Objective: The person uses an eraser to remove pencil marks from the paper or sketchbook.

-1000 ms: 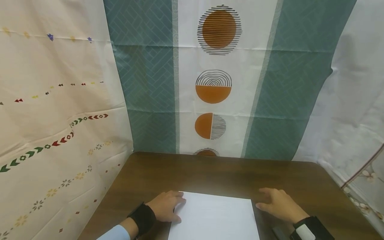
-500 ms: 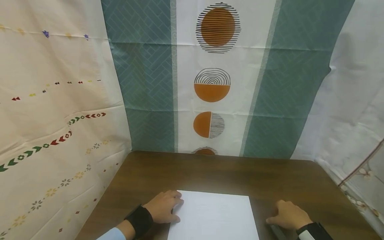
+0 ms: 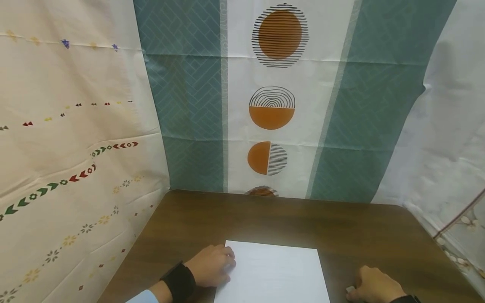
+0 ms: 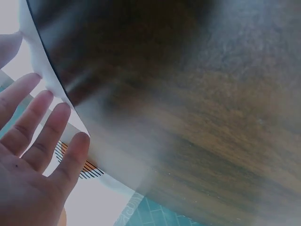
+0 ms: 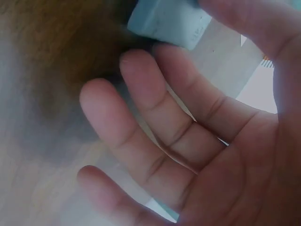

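White paper sheet (image 3: 274, 275) lies on desk (image 3: 280, 219); left hand (image 3: 212, 266), fingers extended, blocks part of its left edge. Right hand (image 3: 379, 285), right of sheet, pinches pale block (image 5: 167, 22). Green-and-white printed cloth (image 3: 189, 126) hangs behind.

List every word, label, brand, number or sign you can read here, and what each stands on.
None can be read.
Pale block held by the right hand: small marks near one edge in the right wrist view, too blurred to read.
White sheet: no legible writing.
Patterned cloths: printed shapes, no words to be seen.
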Tool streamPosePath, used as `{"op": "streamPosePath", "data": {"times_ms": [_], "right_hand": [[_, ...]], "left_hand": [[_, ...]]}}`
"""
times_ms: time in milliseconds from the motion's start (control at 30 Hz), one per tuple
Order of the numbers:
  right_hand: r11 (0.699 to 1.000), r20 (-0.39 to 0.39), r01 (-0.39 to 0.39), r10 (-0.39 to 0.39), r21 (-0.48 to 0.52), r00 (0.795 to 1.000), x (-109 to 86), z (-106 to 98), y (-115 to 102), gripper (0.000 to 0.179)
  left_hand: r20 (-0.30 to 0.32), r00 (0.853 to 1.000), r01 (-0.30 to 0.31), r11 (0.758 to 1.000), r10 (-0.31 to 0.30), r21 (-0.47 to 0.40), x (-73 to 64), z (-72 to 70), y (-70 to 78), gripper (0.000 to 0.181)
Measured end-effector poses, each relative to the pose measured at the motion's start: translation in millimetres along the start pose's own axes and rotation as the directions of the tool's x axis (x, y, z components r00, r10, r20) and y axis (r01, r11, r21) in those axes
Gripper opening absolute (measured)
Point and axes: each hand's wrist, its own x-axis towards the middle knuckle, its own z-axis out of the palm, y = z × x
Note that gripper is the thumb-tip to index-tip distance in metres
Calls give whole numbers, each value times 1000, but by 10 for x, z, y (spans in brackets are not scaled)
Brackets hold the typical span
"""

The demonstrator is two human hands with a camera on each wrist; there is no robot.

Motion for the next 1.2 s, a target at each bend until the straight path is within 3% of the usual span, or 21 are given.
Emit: {"op": "streamPosePath", "data": {"times_ms": [233,333,500,667,800,933,1100,1200], "right_hand": [[999,-2,-10,11,30,1000,16,39,-16,25],[999,-42,0,2,55,999,57,38,-60,23],[988,-154,111,-94,104,984,187,13,-199,24],[956,-186,243,-212,163,959,292,17,-429,22],[931,-225,325,-285,165,932,329,26,-634,16],[910,-266,381,-331,162,905,362,23,-839,13],[893,-273,383,-318,235,908,390,9,-1063,14],[891,-292,364,-284,272,913,411,-19,-1180,16]], "left_hand": [[63,997,48,997,-44,-57,-56,-49,73,38],[76,995,70,995,-65,-73,-84,-34,76,42],[93,991,106,991,-98,-86,-105,1,58,47],[89,993,89,992,-81,-91,-99,15,41,47],[68,997,47,997,-43,-61,-55,-24,51,45],[27,999,42,999,-41,-33,22,-76,58,35],[-72,992,93,991,-100,-97,158,-165,125,31],[-120,988,85,989,-99,-119,289,-262,205,37]]}}
